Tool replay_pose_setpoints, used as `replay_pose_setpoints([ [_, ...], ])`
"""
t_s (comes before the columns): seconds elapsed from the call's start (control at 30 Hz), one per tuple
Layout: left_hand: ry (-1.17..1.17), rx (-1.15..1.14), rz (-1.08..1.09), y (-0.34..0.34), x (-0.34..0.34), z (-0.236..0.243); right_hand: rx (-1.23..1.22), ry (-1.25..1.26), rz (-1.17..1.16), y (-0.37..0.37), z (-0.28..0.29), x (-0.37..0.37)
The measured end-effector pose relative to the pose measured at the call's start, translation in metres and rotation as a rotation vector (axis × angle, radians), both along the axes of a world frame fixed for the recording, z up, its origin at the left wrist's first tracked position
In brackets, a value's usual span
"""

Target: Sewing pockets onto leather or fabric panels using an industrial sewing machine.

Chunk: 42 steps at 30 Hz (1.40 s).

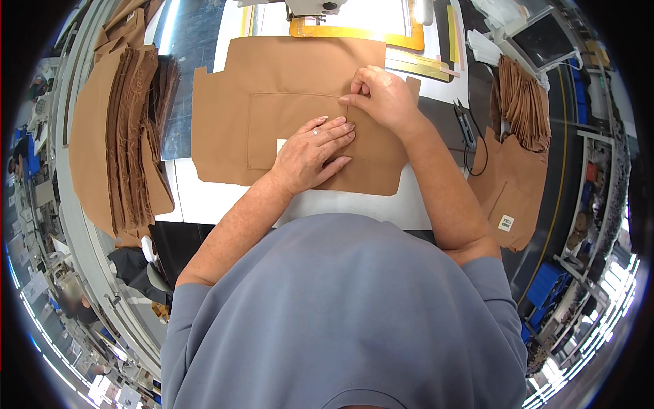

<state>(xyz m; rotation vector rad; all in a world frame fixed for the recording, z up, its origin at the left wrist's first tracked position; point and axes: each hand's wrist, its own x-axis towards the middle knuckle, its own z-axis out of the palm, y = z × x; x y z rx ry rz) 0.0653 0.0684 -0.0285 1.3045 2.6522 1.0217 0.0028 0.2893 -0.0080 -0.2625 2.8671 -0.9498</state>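
Observation:
A brown fabric panel [221, 129] lies spread out in front of me, with a rectangular stitched patch [289, 112] on it and a small white label at the patch's left side. My left hand [317, 151] rests flat on the patch, its fingers stretched toward the right edge. By the patch's upper right corner, my right hand [381, 95] has its fingers curled and the thumb tip down at the seam. Whatever its fingertips pinch is too small to make out.
Beyond the panel are a sewing machine head [317, 8] and a yellow frame [357, 33]. Stacked brown pieces [126, 136] stand at the left. Thread snips [466, 126], another labelled brown panel [514, 194], a folded brown pile [521, 102] and a screen [545, 41] are at the right.

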Motion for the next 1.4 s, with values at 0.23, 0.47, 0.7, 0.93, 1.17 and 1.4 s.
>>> replay_pose_setpoints([
  [0.23, 0.014, -0.006, 0.001, 0.001, 0.0, 0.001, -0.087, -0.035, -0.048, 0.002, -0.005, -0.001],
  [0.47, -0.018, -0.006, 0.022, 0.001, 0.002, 0.002, -0.065, -0.023, -0.002, 0.007, -0.005, -0.003],
  [0.7, -0.015, -0.021, 0.082, -0.015, -0.004, 0.025, -0.269, 0.142, 0.029, 0.012, -0.007, 0.016],
  [0.93, 0.11, -0.329, 0.393, -0.072, -0.031, 0.013, 0.186, 0.418, 0.174, -0.009, -0.01, 0.075],
  [1.17, 0.112, -0.522, 0.414, -0.083, -0.031, 0.006, 0.315, 0.4, 0.173, -0.001, -0.005, 0.078],
  [1.4, 0.118, -0.566, 0.403, -0.085, -0.032, 0.005, 0.331, 0.349, 0.207, 0.004, 0.004, 0.075],
])
